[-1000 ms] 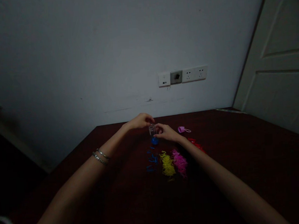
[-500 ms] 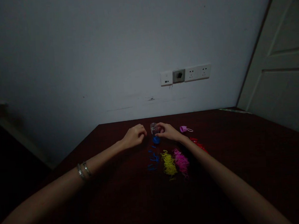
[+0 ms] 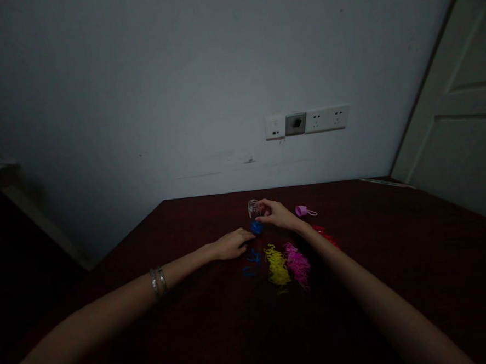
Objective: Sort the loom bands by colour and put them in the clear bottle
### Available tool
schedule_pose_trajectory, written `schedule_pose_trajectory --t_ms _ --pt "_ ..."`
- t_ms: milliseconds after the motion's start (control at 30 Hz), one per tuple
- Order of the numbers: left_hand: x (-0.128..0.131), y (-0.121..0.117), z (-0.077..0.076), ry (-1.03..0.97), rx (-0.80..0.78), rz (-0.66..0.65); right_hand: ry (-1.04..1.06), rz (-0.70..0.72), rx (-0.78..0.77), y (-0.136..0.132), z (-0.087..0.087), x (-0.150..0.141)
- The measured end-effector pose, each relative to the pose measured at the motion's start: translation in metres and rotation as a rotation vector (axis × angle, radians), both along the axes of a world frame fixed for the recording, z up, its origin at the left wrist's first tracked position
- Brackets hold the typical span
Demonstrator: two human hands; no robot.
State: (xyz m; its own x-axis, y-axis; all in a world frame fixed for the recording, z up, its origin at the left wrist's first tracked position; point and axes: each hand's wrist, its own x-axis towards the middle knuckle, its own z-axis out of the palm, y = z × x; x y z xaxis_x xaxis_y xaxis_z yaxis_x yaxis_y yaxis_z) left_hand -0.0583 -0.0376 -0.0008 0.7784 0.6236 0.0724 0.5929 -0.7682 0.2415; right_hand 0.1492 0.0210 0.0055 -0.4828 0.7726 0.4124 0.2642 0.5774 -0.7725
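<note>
My right hand [image 3: 275, 213] holds a small clear jar [image 3: 253, 207] upright by its right side, with blue pieces [image 3: 257, 227] gathered in its bottom. Low on the dark table, my left hand [image 3: 233, 244] reaches in just left of the jar's base, fingers stretched out and thumb apart. Its fingertips touch the tabletop where small blue pieces lie; whether one is under them is hidden. Thin blue strips [image 3: 252, 258] are scattered just in front of that hand. To their right sit a pile of yellow strands [image 3: 278, 266] and a pile of pink strands [image 3: 298, 264].
A pink cap with a loop [image 3: 301, 211] lies beyond my right wrist. Red pieces [image 3: 324, 234] are partly covered by my right forearm. The dark red table [image 3: 212, 211] meets a wall with several sockets [image 3: 325, 119]; a door [image 3: 466, 135] stands at right.
My left hand has moved down and right, from beside the jar's upper part to the table near its base, and its fingers have stretched out. My right hand still holds the jar.
</note>
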Motion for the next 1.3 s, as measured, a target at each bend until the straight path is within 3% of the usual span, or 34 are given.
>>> schedule_pose_trajectory --t_ms 200,667,800,1100,1200,1300 --pt "0.005 0.006 0.001 -0.003 0.033 -0.005 -0.016 -0.016 0.019 -0.001 0.001 0.000" --pt "0.006 -0.001 0.005 -0.074 -0.063 0.105 -0.030 -0.037 0.020 -0.004 0.004 0.000" --pt "0.006 0.003 0.025 -0.150 -0.047 0.116 -0.029 -0.028 0.020 -0.004 0.004 0.000" --pt "0.013 0.031 0.100 -0.420 0.015 0.215 -0.020 -0.010 0.032 -0.004 0.004 0.000" --pt "0.016 0.043 0.108 -0.395 0.071 0.204 -0.024 -0.025 0.035 -0.004 0.004 0.000" --pt "0.020 0.053 0.107 -0.347 0.093 0.170 -0.027 -0.028 0.041 -0.004 0.005 0.000"
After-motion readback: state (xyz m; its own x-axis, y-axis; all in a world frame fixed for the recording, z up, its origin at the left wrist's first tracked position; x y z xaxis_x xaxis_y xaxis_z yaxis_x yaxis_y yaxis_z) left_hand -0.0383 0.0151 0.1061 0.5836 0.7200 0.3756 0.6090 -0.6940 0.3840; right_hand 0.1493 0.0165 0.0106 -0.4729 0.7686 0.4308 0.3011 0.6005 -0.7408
